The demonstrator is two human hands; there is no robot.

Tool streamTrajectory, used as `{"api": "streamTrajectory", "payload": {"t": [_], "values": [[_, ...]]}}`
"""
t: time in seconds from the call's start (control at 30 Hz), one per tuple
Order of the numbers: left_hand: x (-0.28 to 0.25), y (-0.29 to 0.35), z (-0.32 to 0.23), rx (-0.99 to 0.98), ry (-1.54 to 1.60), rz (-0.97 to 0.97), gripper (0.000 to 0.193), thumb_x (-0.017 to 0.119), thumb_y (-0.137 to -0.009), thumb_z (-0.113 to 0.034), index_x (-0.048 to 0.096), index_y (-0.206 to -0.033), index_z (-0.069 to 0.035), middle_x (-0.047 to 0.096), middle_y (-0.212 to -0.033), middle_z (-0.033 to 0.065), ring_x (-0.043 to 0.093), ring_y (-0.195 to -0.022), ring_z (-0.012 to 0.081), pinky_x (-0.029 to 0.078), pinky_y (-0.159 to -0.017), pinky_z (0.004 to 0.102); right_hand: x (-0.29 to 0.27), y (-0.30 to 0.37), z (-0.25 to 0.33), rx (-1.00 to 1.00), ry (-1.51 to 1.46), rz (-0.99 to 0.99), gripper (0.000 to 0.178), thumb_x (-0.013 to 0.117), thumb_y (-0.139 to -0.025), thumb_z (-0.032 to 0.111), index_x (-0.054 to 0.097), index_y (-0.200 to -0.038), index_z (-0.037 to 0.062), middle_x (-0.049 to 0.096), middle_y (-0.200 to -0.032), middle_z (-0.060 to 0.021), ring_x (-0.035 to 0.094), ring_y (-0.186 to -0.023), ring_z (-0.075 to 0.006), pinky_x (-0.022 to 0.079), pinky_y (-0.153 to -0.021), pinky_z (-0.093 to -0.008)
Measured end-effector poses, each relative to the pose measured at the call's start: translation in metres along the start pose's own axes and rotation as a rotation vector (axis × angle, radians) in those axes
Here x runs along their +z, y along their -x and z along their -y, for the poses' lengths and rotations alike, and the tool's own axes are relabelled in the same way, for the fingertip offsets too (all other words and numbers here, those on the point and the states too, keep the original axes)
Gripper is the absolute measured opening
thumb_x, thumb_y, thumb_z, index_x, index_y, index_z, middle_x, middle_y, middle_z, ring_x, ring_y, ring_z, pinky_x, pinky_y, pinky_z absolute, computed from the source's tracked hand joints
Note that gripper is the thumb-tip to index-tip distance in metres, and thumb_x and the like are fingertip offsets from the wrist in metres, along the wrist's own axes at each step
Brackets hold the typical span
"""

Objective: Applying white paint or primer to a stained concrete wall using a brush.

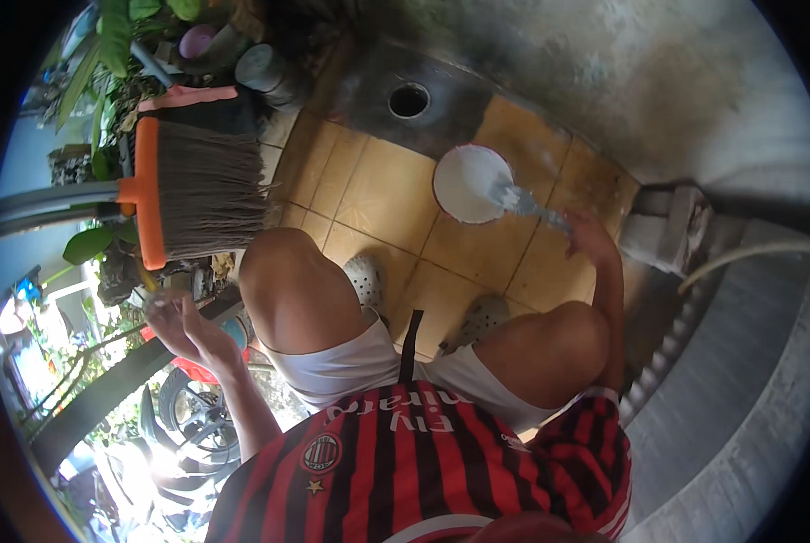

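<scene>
My right hand (591, 237) is closed on the end of a long bluish-grey thing (521, 199), whose kind I cannot make out. Its far end reaches over a round white bucket (450, 201) with a dark red rim, which sits on the tiles in front of my feet. Whitish contents show inside the bucket. Out to the left, my left hand (188, 328) is held up with its fingers bent together near a thin yellowish thing (146, 273). Blur and glare hide what those fingers hold.
A broom (210, 190) with an orange head stands at the left, bristles toward my knee. Beyond the bucket is a dark slab with a round drain hole (409, 100). Grey blocks (665, 226) lie by the right wall. A motorcycle wheel (192, 407) shows lower left.
</scene>
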State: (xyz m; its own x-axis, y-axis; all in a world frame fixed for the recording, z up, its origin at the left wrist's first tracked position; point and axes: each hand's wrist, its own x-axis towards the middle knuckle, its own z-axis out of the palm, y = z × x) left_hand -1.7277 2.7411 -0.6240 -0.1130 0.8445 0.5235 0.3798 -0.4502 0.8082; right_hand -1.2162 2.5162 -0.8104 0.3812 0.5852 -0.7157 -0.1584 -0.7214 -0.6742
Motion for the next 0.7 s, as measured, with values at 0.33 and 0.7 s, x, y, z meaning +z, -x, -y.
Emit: {"api": "streamTrajectory", "payload": {"t": [0.33, 0.7], "values": [[0.126, -0.022, -0.073, -0.120, 0.448, 0.573, 0.031, 0.058, -0.080, 0.005, 0.051, -0.109, -0.002, 0.047, -0.106, 0.0071, 0.046, -0.093, 0.0133, 0.038, -0.083, 0.0262, -0.039, 0.045, 0.017, 0.020, 0.193, -0.203, 0.038, 0.051, -0.101, 0.033, 0.067, -0.102, -0.0017, 0.050, -0.068, -0.0031, 0.050, -0.056, -0.0112, 0.047, -0.040, -0.0290], [0.180, 0.013, -0.045, 0.010, 0.144, 1.207, 0.035, 0.075, -0.079, -0.011, 0.059, -0.107, 0.002, 0.056, -0.102, 0.0148, 0.057, -0.080, 0.0234, 0.048, -0.072, 0.0332, -0.039, 0.105, 0.024, -0.298, -0.331, -0.121, 0.033, 0.053, -0.101, 0.031, 0.065, -0.108, 0.0009, 0.059, -0.078, -0.0015, 0.055, -0.064, -0.0105, 0.046, -0.054, -0.0265]]}}
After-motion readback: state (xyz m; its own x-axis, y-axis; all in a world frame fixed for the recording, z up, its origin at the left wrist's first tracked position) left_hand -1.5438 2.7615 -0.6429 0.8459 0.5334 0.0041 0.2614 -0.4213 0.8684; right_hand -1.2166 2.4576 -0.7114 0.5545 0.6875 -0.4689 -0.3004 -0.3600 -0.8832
